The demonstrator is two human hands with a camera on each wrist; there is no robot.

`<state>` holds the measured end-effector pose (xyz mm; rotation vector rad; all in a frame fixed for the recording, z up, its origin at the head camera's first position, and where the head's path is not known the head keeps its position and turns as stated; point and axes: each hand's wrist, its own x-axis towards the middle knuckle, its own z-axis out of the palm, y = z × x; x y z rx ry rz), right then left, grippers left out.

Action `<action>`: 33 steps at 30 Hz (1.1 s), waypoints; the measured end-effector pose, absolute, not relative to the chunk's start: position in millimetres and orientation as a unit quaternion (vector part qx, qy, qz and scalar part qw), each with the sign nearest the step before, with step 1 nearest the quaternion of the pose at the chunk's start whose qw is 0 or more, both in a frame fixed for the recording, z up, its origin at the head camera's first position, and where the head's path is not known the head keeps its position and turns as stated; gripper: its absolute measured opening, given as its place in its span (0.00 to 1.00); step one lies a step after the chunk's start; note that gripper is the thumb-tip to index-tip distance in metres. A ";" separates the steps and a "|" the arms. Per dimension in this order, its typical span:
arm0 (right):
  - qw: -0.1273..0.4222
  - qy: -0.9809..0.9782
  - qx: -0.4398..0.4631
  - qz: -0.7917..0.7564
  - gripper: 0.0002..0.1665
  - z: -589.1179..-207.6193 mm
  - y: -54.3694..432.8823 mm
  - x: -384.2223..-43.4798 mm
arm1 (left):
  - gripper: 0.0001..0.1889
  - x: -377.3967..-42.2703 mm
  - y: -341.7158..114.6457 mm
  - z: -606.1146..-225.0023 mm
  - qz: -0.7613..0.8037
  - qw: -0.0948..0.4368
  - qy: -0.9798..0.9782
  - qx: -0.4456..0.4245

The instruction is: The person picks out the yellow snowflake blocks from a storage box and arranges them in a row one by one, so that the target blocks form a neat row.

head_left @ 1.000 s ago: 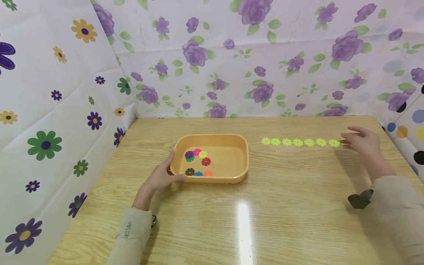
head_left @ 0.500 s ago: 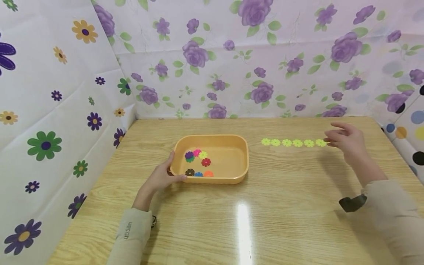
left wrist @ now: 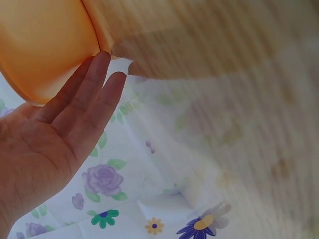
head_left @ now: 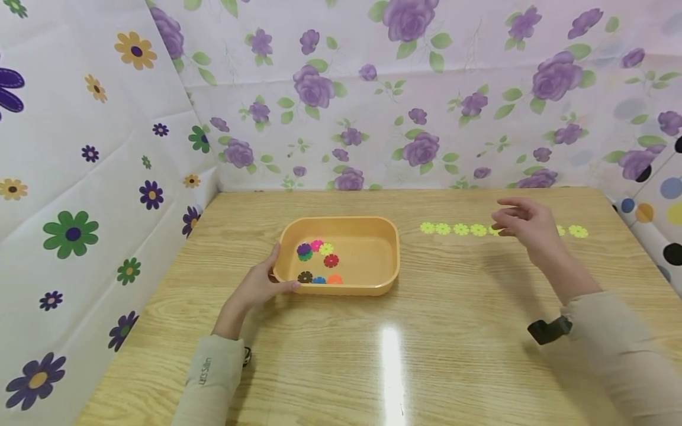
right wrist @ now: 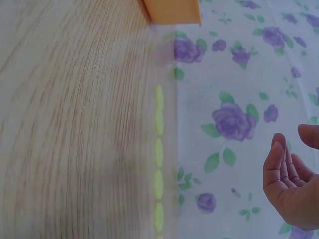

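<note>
An orange plastic basin [head_left: 367, 254] stands left of the table's middle. My left hand [head_left: 258, 284] holds its near left corner, the thumb along the front rim and the other fingers against the outer wall. In the left wrist view, those fingers [left wrist: 89, 97] reach along the basin's side [left wrist: 45, 45]. My right hand [head_left: 527, 231] hovers over a straight row of yellow-green snowflake discs [head_left: 460, 229], fingers loosely bent and holding nothing. It hides part of the row. The right wrist view shows that hand [right wrist: 294, 184] raised above the discs [right wrist: 158, 152], thumb and fingers apart.
Several loose snowflake discs lie in the basin's left half, among them a red disc [head_left: 331, 260], a brown disc [head_left: 305, 277] and an orange disc [head_left: 335, 279]. Flowered cloth [head_left: 319, 136] hangs behind the wooden table [head_left: 319, 355].
My right hand has moved left along the row, from its right end to over its middle, uncovering discs at the right end. The left hand and the basin have stayed in place.
</note>
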<state>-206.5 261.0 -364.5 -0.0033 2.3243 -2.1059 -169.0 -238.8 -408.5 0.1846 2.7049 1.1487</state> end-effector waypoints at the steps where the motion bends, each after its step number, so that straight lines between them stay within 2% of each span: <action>1: 0.001 0.747 -0.002 -0.664 0.19 -364.2 257.8 -206.6 | 0.57 -169.2 -238.8 -408.2 0.389 0.099 0.914 0.064; 4: -0.005 0.761 -0.014 -0.649 0.21 -364.7 248.4 -207.8 | 0.57 -169.3 -239.0 -407.7 0.394 0.099 0.911 0.066; 14: 0.004 0.762 -0.070 -0.644 0.15 -368.8 220.2 -209.6 | 0.56 -168.6 -238.8 -408.5 0.400 0.099 0.908 0.076; 24: 0.024 0.781 -0.084 -0.618 0.24 -369.0 186.3 -209.8 | 0.58 -169.8 -239.0 -408.2 0.397 0.102 0.909 0.069; 33: 0.043 0.778 -0.095 -0.620 0.22 -372.4 159.3 -213.0 | 0.57 -169.3 -239.0 -408.5 0.400 0.101 0.908 0.072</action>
